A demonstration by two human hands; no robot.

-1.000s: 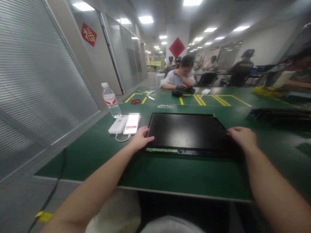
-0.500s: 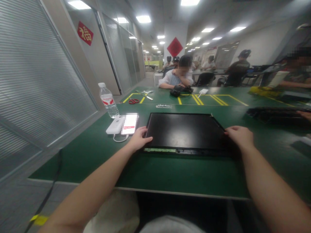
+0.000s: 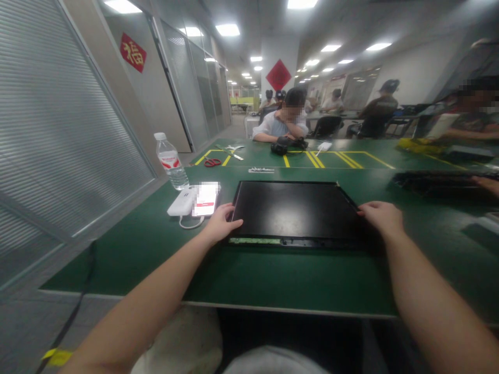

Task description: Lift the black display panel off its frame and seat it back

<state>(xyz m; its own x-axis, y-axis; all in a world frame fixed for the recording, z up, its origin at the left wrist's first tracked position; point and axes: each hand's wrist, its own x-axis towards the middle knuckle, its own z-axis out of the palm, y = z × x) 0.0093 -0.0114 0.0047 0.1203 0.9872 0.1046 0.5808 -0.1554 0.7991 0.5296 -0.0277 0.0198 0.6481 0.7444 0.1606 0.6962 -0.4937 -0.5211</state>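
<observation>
A black flat display panel [image 3: 294,210] lies screen up in front of me, with a green circuit strip [image 3: 255,241] along the left part of its near edge. My left hand [image 3: 221,224] grips the panel's left edge, thumb on top of the border and fingers at the side. At the opposite edge, my right hand [image 3: 382,215] pinches the panel's right rim between thumb and fingers. The undersides of the panel and the fingertips beneath it are hidden.
On the green table [image 3: 288,280], a water bottle [image 3: 171,162], a white power bank [image 3: 181,201] and a lit phone [image 3: 206,199] stand left. Beyond are red-handled scissors [image 3: 212,162] and a black object [image 3: 279,146] before a seated person [image 3: 278,122]. A dark part [image 3: 432,184] lies right, near another person's hand.
The view has shifted very slightly, so everything sits a little further left. Both hands keep their hold on the display panel.
</observation>
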